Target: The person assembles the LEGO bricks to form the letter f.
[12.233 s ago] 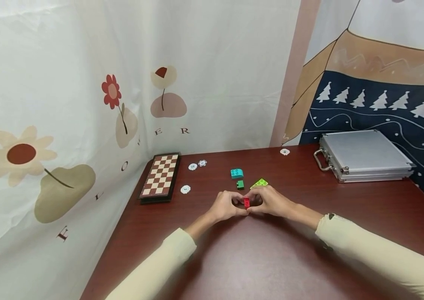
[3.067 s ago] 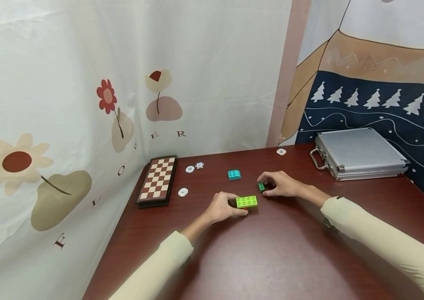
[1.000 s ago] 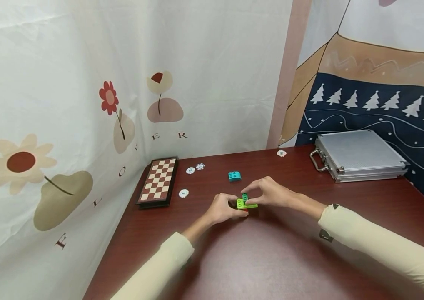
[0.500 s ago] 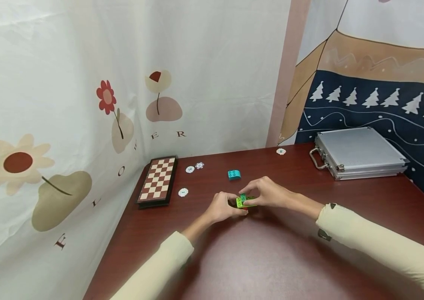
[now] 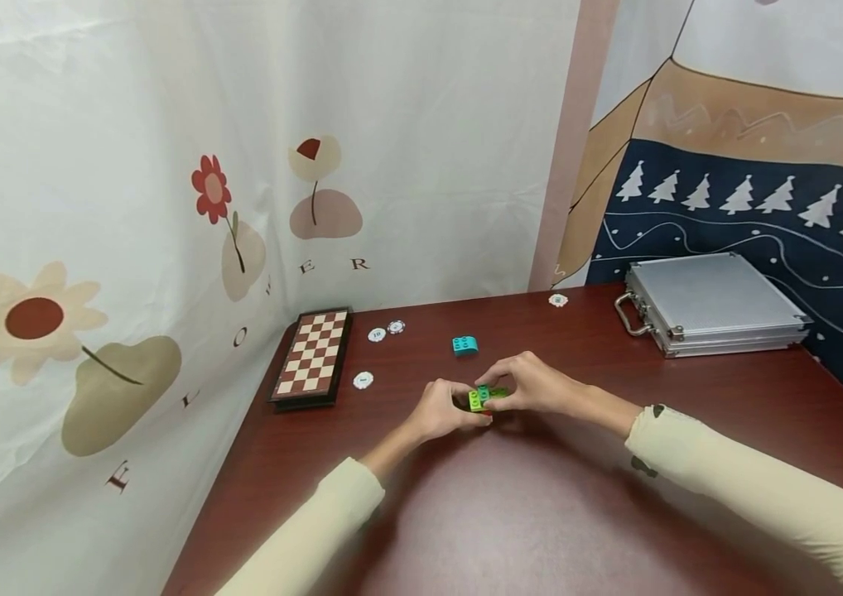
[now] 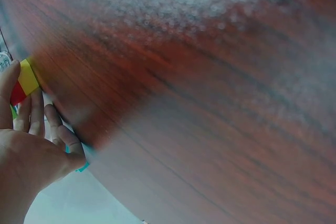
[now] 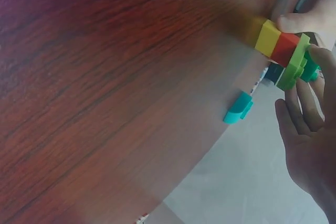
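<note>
Green brick is pinched in the right grip, left grip pinching the red-and-yellow base, probably for steadiness.

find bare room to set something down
Free: the dark red wood-grain table between the cream sleeves, and between the right hand and silver metal case. Crowded: around the left hand and multicoloured brick stack, and by the checkered board and round white chips.

head: above, forward-down | wrists: close, tilted | shared: brick stack
</note>
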The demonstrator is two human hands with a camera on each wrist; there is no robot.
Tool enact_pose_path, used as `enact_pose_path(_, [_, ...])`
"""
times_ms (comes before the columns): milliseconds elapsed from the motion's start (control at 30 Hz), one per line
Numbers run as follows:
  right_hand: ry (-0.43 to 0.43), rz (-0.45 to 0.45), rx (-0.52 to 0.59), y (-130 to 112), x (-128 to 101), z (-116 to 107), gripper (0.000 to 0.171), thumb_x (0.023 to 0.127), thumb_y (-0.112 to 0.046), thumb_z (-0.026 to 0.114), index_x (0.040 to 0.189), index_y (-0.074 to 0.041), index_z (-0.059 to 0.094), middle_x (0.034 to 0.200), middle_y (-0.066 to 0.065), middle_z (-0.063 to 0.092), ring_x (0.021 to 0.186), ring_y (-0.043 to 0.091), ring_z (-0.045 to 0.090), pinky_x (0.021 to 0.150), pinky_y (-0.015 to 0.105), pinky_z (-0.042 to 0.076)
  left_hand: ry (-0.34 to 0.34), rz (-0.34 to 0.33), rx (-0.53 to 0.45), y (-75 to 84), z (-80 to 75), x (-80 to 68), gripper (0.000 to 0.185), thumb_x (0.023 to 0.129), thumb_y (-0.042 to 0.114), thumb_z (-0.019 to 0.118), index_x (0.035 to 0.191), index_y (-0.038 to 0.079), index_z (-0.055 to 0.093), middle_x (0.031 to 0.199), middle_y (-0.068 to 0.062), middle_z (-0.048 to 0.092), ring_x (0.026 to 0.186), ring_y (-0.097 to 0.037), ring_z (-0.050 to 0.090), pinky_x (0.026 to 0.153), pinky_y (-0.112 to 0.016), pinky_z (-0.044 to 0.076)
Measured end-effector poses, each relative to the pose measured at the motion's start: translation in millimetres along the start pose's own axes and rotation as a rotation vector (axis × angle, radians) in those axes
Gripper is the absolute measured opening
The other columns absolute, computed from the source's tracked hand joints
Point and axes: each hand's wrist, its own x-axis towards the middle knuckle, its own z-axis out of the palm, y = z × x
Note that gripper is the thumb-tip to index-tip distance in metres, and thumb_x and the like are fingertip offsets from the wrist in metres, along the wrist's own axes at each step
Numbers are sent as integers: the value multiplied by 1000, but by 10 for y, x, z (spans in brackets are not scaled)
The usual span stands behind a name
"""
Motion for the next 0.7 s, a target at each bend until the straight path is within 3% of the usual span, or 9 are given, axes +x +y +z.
enact_pose_path(367, [-39,-2,14,2,13,11,31,87,-22,87,115,-11,76,107,-5,76,95,9,73,82,28,60,0,-12,-21,-50,24,-20,30,77,35,94,100,18,83,79,10,75,67,-5,66,61,-24,55])
enact_pose_path(533, [-53,-41,34,16,11,-4,35,89,-23,85,118,-8,74,110,-3,75,99,13,73,85,34,60,1,-2,-18,-52,25,-9,30,77,35,94,99,17,82,77,10,74,66,-5,66,60,-24,55])
enact_pose_path(700, [-2,-82,15,45,22,-73,39,90,-26,84,120,-4,73,113,4,76,102,21,73,88,42,60,-9,0,-16,-34,15,5,31,78,34,93,100,16,81,77,10,74,66,-5,67,61,-24,55])
